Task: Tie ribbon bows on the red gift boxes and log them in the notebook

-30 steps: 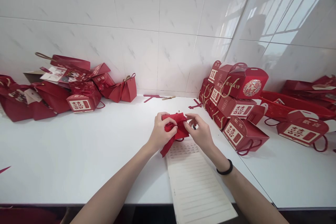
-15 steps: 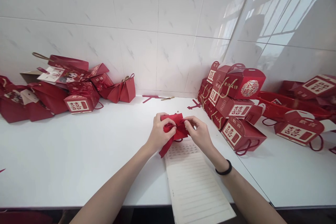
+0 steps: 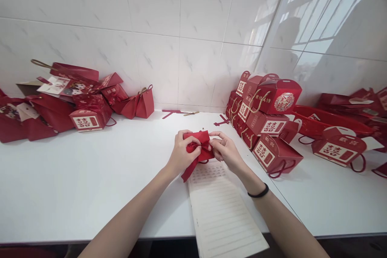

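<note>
A small red gift bag or box with a red ribbon (image 3: 191, 166) across it is held between my hands over the top end of a lined notebook (image 3: 225, 213). My left hand (image 3: 183, 151) is closed, thumb and fingers pinching the ribbon at the knot-like gathering in the middle. At the right edge, my right hand (image 3: 225, 151) has its thumb and index finger pinched together on the ribbon. Fingers and folds hide most of the shape beneath. A ribbon tail hangs down to the left, and a thin red cord loop shows underneath.
Stacked red boxes (image 3: 267, 123) with white labels stand to the right, beside a red tray (image 3: 335, 121). Several red bags and boxes (image 3: 60, 111) are heaped at the left against the tiled wall. Cord scraps (image 3: 172, 112) lie at the back of the white table (image 3: 90, 185).
My right fingers have shifted slightly down and curled more at the ribbon's right side. My left hand keeps its pinch. The whole view has turned a little to the right.
</note>
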A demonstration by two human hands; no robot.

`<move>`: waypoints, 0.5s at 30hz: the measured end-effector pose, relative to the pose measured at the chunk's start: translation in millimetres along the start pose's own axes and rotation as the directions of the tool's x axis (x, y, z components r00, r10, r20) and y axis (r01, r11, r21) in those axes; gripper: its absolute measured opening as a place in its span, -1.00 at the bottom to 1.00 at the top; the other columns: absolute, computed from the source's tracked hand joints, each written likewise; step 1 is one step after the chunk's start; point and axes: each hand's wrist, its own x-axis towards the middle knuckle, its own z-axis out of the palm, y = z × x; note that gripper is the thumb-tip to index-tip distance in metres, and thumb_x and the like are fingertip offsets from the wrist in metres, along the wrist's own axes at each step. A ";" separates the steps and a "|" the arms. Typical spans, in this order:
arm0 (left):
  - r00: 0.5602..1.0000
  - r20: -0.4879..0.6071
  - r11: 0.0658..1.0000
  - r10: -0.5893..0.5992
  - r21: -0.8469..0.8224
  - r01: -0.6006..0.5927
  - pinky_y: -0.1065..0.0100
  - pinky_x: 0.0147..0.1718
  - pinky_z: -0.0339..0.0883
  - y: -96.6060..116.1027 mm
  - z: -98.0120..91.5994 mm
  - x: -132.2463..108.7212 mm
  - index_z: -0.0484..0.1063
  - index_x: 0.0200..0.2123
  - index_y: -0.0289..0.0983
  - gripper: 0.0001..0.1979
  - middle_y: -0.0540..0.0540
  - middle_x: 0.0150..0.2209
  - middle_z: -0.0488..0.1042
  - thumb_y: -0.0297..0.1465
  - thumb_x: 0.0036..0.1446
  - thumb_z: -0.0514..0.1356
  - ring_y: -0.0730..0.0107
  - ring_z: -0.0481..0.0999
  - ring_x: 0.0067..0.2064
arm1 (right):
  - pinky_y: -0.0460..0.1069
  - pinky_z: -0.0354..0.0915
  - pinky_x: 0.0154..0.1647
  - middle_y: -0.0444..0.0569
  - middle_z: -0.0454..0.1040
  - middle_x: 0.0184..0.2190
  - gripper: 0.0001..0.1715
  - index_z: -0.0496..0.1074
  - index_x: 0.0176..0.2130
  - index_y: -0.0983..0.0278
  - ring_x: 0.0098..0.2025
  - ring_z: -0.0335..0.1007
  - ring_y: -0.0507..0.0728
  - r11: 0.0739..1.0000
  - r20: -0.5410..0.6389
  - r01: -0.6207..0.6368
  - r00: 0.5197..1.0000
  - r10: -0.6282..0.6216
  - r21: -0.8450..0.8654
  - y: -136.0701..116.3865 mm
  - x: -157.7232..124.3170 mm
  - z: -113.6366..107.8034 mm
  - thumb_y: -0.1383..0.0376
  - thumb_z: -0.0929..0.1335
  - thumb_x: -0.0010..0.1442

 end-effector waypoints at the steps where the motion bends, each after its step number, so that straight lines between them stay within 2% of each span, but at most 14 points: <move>1: 1.000 -0.002 1.000 0.003 0.001 -0.003 0.15 0.06 0.22 0.2 0.1 -0.2 0.43 -0.43 -0.20 -0.92 -0.08 -0.11 0.22 -0.49 0.01 0.17 0.23 0.28 0.05 | -0.19 -0.15 -0.77 -0.23 0.37 -0.63 -0.59 0.26 -0.23 0.26 -0.79 -0.10 -0.14 1.000 -0.005 -0.009 1.000 0.009 -0.006 0.0 0.5 0.3 0.11 0.38 -0.05; 6: 1.000 0.019 1.000 0.003 0.003 -0.003 0.14 0.09 0.19 1.0 0.5 -1.2 0.43 -0.43 -0.21 -0.93 -0.09 -0.10 0.20 -0.48 0.02 0.17 0.22 0.25 0.07 | -0.20 -0.21 -0.79 -0.27 0.28 -0.72 -0.56 0.28 -0.28 0.27 -0.80 -0.12 -0.14 0.998 -0.032 -0.055 0.998 0.055 -0.014 2.1 2.3 -0.1 0.03 0.38 -0.04; 10: 1.000 0.017 1.000 0.019 0.003 -0.019 0.14 0.07 0.20 1.1 0.2 -1.3 0.43 -0.43 -0.20 -0.92 -0.08 -0.10 0.20 -0.49 0.01 0.18 0.22 0.25 0.06 | -0.19 -0.18 -0.79 -0.25 0.30 -0.71 -0.53 0.32 -0.29 0.29 -0.80 -0.08 -0.13 0.999 -0.033 -0.048 0.998 0.048 -0.016 3.0 2.3 -0.6 -0.01 0.40 -0.05; 15: 1.000 0.028 1.000 0.007 0.001 -0.007 0.15 0.08 0.18 2.0 -0.1 -1.2 0.42 -0.43 -0.21 -0.93 -0.09 -0.10 0.19 -0.49 0.02 0.17 0.23 0.24 0.06 | -0.20 -0.18 -0.79 -0.25 0.30 -0.70 -0.56 0.33 -0.28 0.29 -0.80 -0.07 -0.14 0.999 -0.038 -0.048 0.998 0.048 -0.008 3.5 1.8 -2.0 0.04 0.41 -0.05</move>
